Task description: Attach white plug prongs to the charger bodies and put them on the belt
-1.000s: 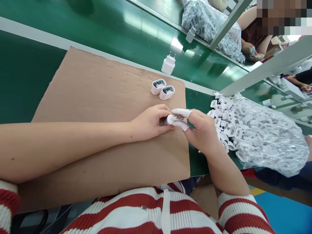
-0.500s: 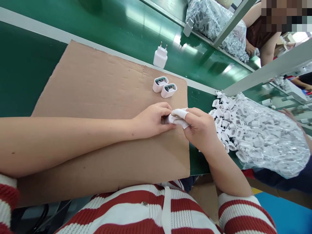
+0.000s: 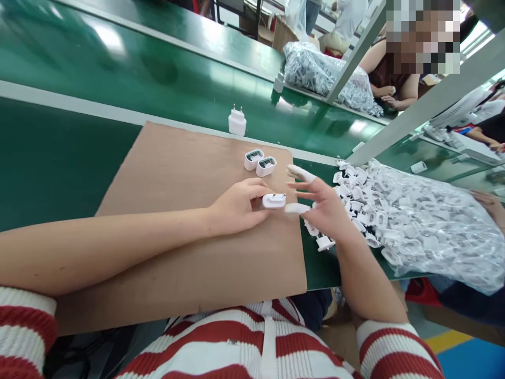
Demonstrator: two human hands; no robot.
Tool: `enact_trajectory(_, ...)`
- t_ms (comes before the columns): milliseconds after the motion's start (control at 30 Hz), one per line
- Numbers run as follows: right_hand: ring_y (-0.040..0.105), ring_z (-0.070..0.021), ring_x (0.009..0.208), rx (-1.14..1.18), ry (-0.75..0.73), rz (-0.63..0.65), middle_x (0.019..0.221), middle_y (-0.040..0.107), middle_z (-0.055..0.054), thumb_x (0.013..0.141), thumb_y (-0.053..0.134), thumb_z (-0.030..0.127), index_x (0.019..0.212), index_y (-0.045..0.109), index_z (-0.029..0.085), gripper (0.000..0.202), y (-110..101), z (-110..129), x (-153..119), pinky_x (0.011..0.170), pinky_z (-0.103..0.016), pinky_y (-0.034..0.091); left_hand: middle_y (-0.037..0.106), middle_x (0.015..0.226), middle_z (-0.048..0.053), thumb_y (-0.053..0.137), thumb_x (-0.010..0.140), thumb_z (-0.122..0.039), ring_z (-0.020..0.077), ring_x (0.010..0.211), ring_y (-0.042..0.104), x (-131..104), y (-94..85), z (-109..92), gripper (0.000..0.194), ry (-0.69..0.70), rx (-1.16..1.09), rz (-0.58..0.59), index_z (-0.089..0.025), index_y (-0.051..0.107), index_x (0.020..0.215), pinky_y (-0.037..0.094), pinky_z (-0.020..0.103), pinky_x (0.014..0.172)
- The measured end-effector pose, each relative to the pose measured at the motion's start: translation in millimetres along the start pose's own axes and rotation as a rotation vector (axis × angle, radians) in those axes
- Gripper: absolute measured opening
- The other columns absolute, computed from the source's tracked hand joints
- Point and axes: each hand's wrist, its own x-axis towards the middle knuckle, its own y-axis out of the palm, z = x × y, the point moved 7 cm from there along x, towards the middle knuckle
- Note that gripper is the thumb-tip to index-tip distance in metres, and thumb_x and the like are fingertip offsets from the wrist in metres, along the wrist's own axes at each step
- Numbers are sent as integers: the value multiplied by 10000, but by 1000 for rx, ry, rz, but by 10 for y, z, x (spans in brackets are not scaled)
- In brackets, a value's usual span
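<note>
A white plug adapter (image 3: 274, 200) is held by my left hand (image 3: 240, 206), its pins toward my right side, above the brown cardboard sheet (image 3: 189, 179). Just right of it, my right hand (image 3: 325, 208) has its fingers spread with nothing between them; white covers sit on the thumb and a finger. Beyond my hands, two open white housings (image 3: 266, 166) with circuit parts inside stand side by side on the cardboard. Farther off, a finished-looking white plug (image 3: 237, 121) stands upright with two pins up.
At the right, many loose white caps (image 3: 355, 195) spill from a clear plastic bag (image 3: 437, 221). A grey metal post (image 3: 434, 95) slants across the upper right. Across the green bench (image 3: 165, 79), a person sits by another bag (image 3: 315, 68) of parts.
My right hand has let go of the white piece and opened, moving a little right. The adapter's pins now show in my left hand. The view has tilted up.
</note>
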Motion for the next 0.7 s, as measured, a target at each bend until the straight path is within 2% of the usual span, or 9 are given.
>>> enact_trajectory(100,668,-284,1145,-287,41,89,1235,750,-56,879,798,268,1136,771,302,261,-262,-6,-132,929,-416,551,756,1147,60,810,919,-328,211,1052,694,105,-439,-2,252,158,150,-342,-225,772,1146,564,357,955)
enact_trajectory(167,652,-303,1065,-516,140,253,1135,763,-64,784,820,136,1136,785,284,383,-274,-82,-205,832,-409,537,762,1154,43,849,875,-344,194,1017,666,309,-730,225,344,92,260,-505,-221,749,1180,546,347,924)
enact_trajectory(233,632,-308,1027,-673,206,393,1116,763,-73,714,777,23,1186,786,266,531,-204,-149,-237,740,-382,502,765,1153,18,877,816,-348,162,920,606,627,-961,594,421,-90,311,-557,-196,718,1175,519,319,807)
enact_trajectory(300,631,-287,994,-731,243,467,1087,759,-67,703,695,-40,1110,808,255,515,-116,-206,-219,684,-357,458,761,1112,-19,893,782,-361,140,879,539,1007,-1073,913,449,-207,421,-493,-183,702,1147,494,335,879)
enact_trajectory(367,645,-246,946,-678,285,473,1033,742,-52,711,647,-55,964,814,245,426,-71,-284,-180,662,-337,434,754,1044,-41,898,758,-381,144,924,483,1359,-1105,1149,452,-283,598,-395,-180,695,1108,401,404,1086)
enact_trajectory(433,658,-206,903,-546,315,405,1004,713,-36,715,647,-41,919,804,237,379,-98,-373,-138,684,-319,456,733,1014,-27,896,739,-416,161,1012,432,1607,-1095,1337,425,-384,780,-274,-173,682,1015,253,477,1197)
enact_trajectory(500,669,-189,906,-360,287,295,1018,692,-28,724,665,-2,985,801,242,383,-168,-438,-97,753,-316,510,691,966,-20,867,752,-513,174,1062,395,1718,-1079,1457,416,-471,882,-155,-184,650,886,175,520,1215)
enact_trajectory(600,689,-194,932,-48,244,125,1072,692,-36,767,743,123,1043,775,237,301,-279,-513,-52,857,-371,574,627,928,-43,722,842,-732,174,1103,399,1691,-1034,1429,541,-461,872,-9,-199,644,889,134,525,1237)
enact_trajectory(700,715,-200,941,246,288,37,1062,717,-41,778,844,265,1037,736,228,283,-301,-567,-17,919,-421,594,643,1300,-23,655,939,-696,218,1347,343,1528,-1030,1072,668,-298,875,-69,-167,584,1342,22,545,1284)
